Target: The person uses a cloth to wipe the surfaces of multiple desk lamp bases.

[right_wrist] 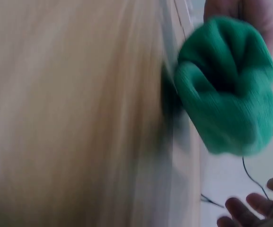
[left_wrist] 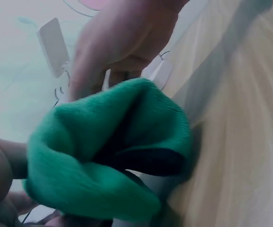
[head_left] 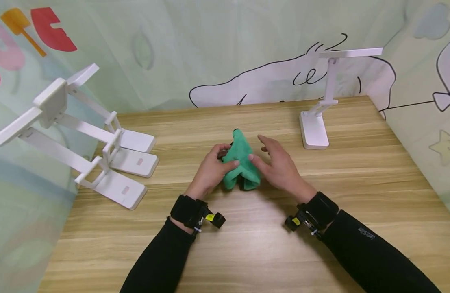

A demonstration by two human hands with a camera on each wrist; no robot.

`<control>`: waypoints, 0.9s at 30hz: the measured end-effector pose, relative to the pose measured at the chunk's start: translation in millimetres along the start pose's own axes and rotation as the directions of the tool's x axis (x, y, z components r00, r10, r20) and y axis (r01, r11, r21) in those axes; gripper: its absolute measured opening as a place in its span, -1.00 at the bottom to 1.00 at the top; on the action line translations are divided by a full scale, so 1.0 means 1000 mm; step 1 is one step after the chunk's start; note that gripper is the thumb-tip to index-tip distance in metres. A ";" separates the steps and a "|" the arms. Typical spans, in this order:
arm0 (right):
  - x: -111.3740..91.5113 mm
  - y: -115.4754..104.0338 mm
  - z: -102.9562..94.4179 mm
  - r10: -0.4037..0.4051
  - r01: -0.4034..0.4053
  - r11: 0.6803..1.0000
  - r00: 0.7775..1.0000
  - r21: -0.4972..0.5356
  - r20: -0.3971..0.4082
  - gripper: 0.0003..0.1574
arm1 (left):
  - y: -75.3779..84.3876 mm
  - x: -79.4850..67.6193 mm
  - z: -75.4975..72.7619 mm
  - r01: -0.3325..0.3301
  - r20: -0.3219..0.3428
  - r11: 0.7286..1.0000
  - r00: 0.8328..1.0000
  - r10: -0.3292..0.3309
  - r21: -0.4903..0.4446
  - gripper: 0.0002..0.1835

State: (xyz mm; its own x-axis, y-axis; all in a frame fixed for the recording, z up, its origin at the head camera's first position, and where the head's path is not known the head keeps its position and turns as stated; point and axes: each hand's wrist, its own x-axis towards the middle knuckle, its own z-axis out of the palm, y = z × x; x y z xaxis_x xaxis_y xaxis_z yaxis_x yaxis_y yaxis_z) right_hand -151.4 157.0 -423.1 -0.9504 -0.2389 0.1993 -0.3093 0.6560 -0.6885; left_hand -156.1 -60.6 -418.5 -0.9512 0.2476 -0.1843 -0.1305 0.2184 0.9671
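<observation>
A soft green cloth (head_left: 241, 150) is bunched up above the middle of the wooden table. Something dark peeks out at its far tip and along its left side, and dark shows inside its folds in the left wrist view; its kind is hidden. My left hand (head_left: 209, 167) pinches the cloth from the left, thumb across its front and fingers behind. On the other side my right hand (head_left: 281, 169) has its fingers spread, with the thumb tip right at the cloth's edge. The cloth (right_wrist: 231, 90) hangs in loose folds in the right wrist view.
Several white desk lamps stand about: a group on the left, including the nearest lamp (head_left: 120, 189), and one lamp (head_left: 315, 129) at the back right. A printed curtain (head_left: 166, 53) borders the table (head_left: 268, 252) at the back and sides.
</observation>
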 end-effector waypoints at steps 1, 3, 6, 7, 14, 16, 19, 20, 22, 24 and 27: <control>-0.001 -0.003 0.002 -0.006 0.006 1.000 1.000 0.019 0.020 -0.08 | 0.000 0.000 0.002 0.002 -0.011 1.000 1.000 -0.002 -0.018 -0.41; -0.003 -0.007 0.006 -0.016 0.014 0.999 0.999 0.046 0.048 -0.06 | 0.000 0.000 0.005 0.004 -0.025 0.998 1.000 -0.006 -0.063 -0.41; -0.005 -0.012 0.010 -0.022 0.017 0.998 0.997 0.066 0.078 -0.04 | 0.002 -0.002 0.009 0.013 -0.031 0.991 0.999 -0.017 -0.130 -0.44; -0.006 -0.013 0.011 -0.021 0.015 0.997 0.996 0.071 0.082 -0.04 | 0.002 -0.002 0.010 0.013 -0.027 0.989 1.000 -0.017 -0.148 -0.45; -0.010 -0.014 0.019 -0.036 0.021 0.994 0.990 0.109 0.136 0.11 | 0.007 -0.009 0.020 0.040 0.068 0.960 0.997 -0.022 -0.278 -0.48; -0.011 -0.014 0.020 -0.051 0.038 0.995 0.989 0.097 0.138 0.19 | 0.008 -0.010 0.022 0.046 0.117 0.952 0.993 -0.011 -0.302 -0.48; -0.012 -0.013 0.021 -0.069 0.063 0.997 0.990 0.052 0.121 0.24 | 0.008 -0.013 0.019 0.042 0.210 0.959 0.978 0.019 -0.281 -0.48; -0.013 -0.013 0.020 -0.070 0.067 0.997 0.991 0.035 0.113 0.24 | 0.008 -0.013 0.017 0.034 0.245 0.963 0.969 0.034 -0.268 -0.46; -0.015 -0.012 0.020 -0.065 0.065 0.998 0.993 0.001 0.103 0.20 | 0.006 -0.014 0.012 0.020 0.318 0.970 0.946 0.059 -0.242 -0.44; -0.016 -0.011 0.019 -0.048 0.050 0.999 0.994 -0.019 0.099 0.14 | 0.005 -0.015 0.007 0.004 0.374 0.976 0.924 0.080 -0.217 -0.41; -0.017 -0.009 0.017 -0.014 0.017 0.999 0.994 -0.030 0.105 0.07 | 0.003 -0.014 0.002 0.013 0.415 0.978 0.907 0.077 -0.210 -0.43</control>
State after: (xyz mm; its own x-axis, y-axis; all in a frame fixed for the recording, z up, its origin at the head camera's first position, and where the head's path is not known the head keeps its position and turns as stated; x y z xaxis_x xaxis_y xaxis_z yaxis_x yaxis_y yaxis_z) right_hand -131.5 142.9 -432.4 -0.9372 -0.3218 0.1348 -0.3265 0.6731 -0.6635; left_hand -142.2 -61.5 -413.6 -0.7563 0.6330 -0.1654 -0.1990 0.0183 0.9798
